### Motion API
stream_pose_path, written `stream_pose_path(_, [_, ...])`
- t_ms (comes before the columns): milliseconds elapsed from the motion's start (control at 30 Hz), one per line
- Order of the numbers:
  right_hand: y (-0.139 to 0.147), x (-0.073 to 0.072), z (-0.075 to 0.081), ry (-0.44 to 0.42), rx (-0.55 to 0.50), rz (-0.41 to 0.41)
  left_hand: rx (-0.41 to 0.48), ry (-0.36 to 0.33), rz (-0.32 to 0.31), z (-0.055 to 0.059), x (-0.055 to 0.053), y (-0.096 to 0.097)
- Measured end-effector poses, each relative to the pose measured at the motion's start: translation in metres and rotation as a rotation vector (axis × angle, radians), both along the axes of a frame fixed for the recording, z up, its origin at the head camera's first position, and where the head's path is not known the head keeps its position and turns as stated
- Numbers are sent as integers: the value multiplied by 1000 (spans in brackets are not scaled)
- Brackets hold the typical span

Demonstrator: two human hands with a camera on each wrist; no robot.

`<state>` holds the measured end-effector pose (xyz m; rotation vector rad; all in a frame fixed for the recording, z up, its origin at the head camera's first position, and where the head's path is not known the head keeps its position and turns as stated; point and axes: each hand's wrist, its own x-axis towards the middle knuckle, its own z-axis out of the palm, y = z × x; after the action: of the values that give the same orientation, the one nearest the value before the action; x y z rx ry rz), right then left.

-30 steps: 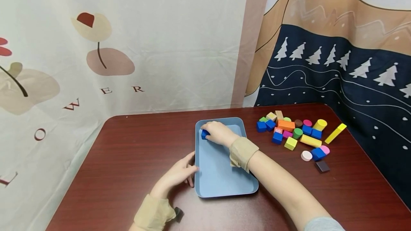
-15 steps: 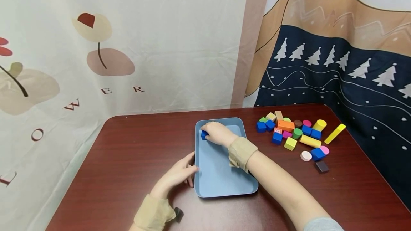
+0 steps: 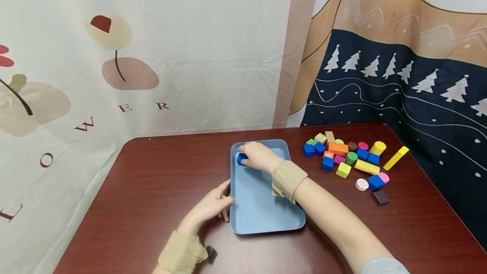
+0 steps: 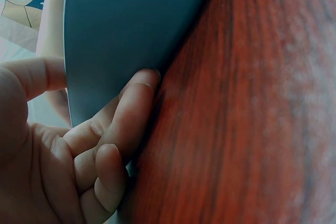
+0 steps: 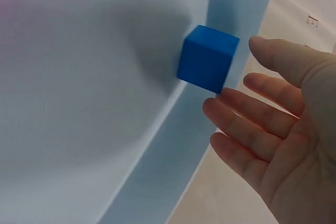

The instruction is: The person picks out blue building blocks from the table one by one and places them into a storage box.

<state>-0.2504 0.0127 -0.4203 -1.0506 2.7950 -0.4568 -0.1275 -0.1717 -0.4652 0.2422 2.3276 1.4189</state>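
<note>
A blue cube sits inside the light blue tray, by its left wall near the far end. In the right wrist view, my right hand has its thumb and fingers spread beside the cube. The thumb tip stands apart from it, and one fingertip lies close to its lower corner. From the head view, the same right hand partly covers the cube. My left hand holds the tray's left side, thumb at the rim. The left wrist view shows that hand's bent fingers against the outer wall.
Many coloured blocks lie at the table's right: an orange block, a yellow cylinder, a white disc and a dark square piece, among others. Printed curtains hang behind the brown table.
My right hand has shifted slightly up at the blue cube, and a little more of the cube shows. The left hand and the tray have stayed in place.
</note>
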Motion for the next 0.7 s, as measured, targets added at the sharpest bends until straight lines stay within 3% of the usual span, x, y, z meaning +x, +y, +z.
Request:
stream_pose_path(333, [5,2,16,-7,-29,-5,1,3,-10,-1,-1,-1])
stream_pose_path(700, [28,6,33,52,-90,-39,16,16,1,4,1,1])
